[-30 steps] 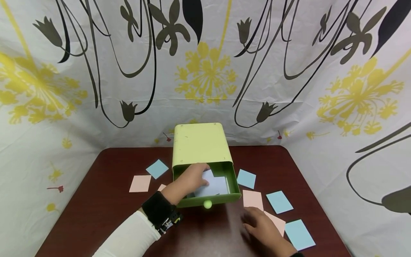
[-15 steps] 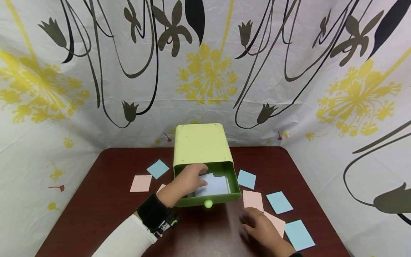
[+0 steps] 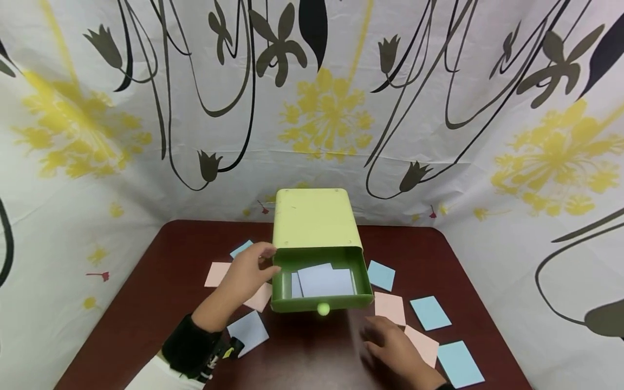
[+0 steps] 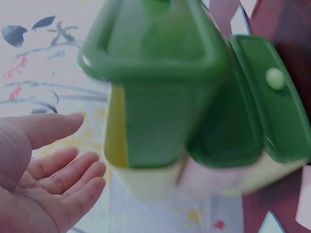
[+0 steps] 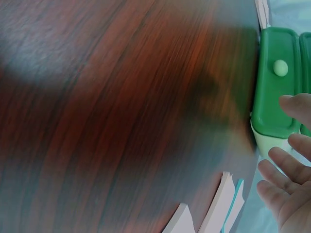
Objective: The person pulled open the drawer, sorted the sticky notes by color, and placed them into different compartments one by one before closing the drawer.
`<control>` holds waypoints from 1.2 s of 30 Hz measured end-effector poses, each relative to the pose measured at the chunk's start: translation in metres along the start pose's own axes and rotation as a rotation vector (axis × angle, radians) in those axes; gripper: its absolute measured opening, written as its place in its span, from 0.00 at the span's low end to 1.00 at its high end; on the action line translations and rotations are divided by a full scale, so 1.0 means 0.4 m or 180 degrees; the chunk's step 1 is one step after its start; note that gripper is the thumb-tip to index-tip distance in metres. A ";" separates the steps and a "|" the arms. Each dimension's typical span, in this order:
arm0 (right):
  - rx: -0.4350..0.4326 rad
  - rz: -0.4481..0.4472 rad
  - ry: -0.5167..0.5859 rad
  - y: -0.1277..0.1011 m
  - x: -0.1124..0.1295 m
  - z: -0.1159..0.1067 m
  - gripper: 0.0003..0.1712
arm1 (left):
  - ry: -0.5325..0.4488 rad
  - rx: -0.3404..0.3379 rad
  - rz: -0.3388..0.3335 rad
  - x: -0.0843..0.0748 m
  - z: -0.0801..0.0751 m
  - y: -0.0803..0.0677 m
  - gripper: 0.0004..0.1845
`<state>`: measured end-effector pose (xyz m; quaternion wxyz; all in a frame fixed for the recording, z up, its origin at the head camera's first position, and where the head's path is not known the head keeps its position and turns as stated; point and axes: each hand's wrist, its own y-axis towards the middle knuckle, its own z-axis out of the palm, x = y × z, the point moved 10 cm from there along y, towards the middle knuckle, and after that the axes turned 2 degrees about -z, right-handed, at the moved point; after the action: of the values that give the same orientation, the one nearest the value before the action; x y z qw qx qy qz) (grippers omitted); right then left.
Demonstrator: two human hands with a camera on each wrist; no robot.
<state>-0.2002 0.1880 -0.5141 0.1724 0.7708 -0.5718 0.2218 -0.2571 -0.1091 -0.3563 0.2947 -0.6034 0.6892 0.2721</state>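
Standing near the back middle of the dark wooden table (image 3: 146, 303), the light green box (image 3: 316, 219) has its darker green drawer (image 3: 363, 281) pulled out toward the person, with a small pale knob (image 3: 323, 309) on the drawer front. Inside the drawer lie pale bluish paper cards (image 3: 325, 281), overlapping one another (how many cannot be told).

The left hand (image 3: 246, 271) hangs just beside the drawer's left wall, outside it, fingers loosely spread and holding nothing; the left wrist view shows the palm open with fingers straight, close to the box's side. A black wrist strap (image 3: 190, 346) sits above a white sleeve (image 3: 156, 376).

The right hand (image 3: 395, 349) rests low over the table in front of the drawer's right corner, fingers relaxed and spread, gripping nothing; in the right wrist view its fingertips (image 5: 286, 170) lie near the drawer front without plainly touching it.

Scattered cards lie around the box. On the left are a pink card (image 3: 216, 273), a blue card (image 3: 240, 248) partly hidden behind the left hand, another pink card (image 3: 260, 298) under the hand, and a pale blue card (image 3: 248, 331) near the wrist. On the right are a blue card (image 3: 381, 275) just beside the drawer, a pink card (image 3: 389, 307), a blue one (image 3: 430, 312), a pink one (image 3: 423, 345) touching the right hand, and a blue one (image 3: 460, 364) nearest the table's edge.

A white cloth (image 3: 97, 135) printed with yellow flowers and dark stems hangs behind and around the table.
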 end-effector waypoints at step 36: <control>0.0514 -0.1143 -0.0221 0.094 0.290 0.154 0.29 | 0.0413 0.0038 -0.0645 0.430 0.122 -0.080 0.29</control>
<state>-0.1986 0.0517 -0.5028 0.1269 0.8789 -0.4111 0.2058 -0.2383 -0.1929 -0.5165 0.2791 -0.6845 0.6440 0.1972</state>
